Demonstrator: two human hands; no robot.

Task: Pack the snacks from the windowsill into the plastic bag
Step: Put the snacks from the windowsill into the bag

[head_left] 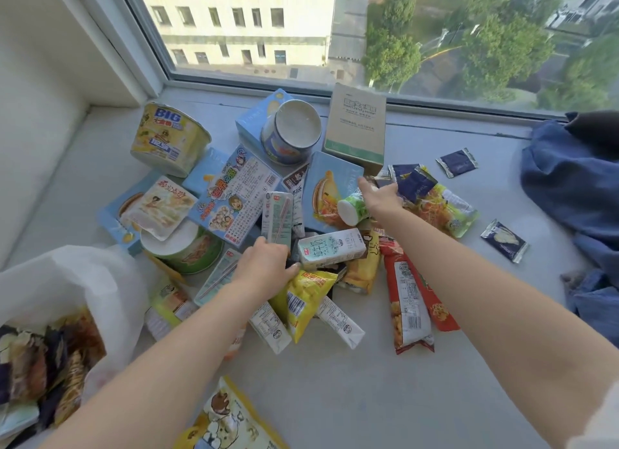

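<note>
On the windowsill [335, 381], left hand [264, 264], at 6 o'clock of the pile [234, 194], curls beside a carton [278, 219] (grip unclear); right hand [380, 195], 3 o'clock, grips a cup [350, 210].

Bright window [335, 29] daylight, soft shadows, edges warped.

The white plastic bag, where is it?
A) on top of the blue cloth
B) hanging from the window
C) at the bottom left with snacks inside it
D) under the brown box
C: the white plastic bag sits at the lower left of the windowsill, and snack packets show inside its open mouth.
</note>
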